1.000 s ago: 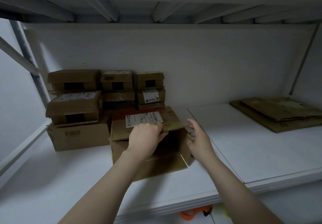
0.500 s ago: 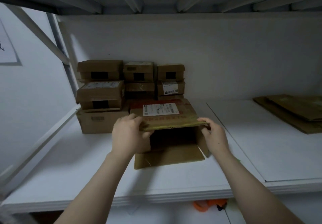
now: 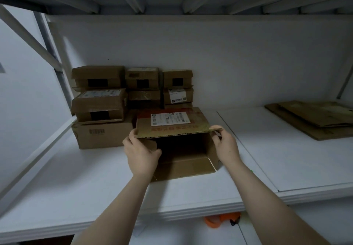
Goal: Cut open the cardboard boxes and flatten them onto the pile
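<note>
- While it is carrying all the cardboard, the white shelf (image 3: 95, 178) is showing a smooth, flat surface, with a seam running between two of its panels.
- The closed boxes (image 3: 99, 99) are sitting stacked against the back wall at the left. They are brown and square-edged, and some are bearing printed stickers. They are probably waiting there for their turn.
- The pile (image 3: 315, 118) is lying at the far right of the shelf, well apart from the stack, its thin sheets resting flat on one another.
- The open box (image 3: 172, 128) is lying on its side mid-shelf, just in front of the stack, with its mouth facing the person. Its lower flap is spreading onto the shelf, and its upper flap is showing a rough corrugated edge.
- The left hand (image 3: 141, 153) is gripping the left corner of that upper flap while the right hand (image 3: 226, 147) is pinching the right corner. They are sitting a box-width apart, likely steadying it for collapsing.
- A white label (image 3: 169, 118) is sticking flat on the top panel.
- An orange object (image 3: 221, 220) is lying below the shelf edge, too dim to identify.
</note>
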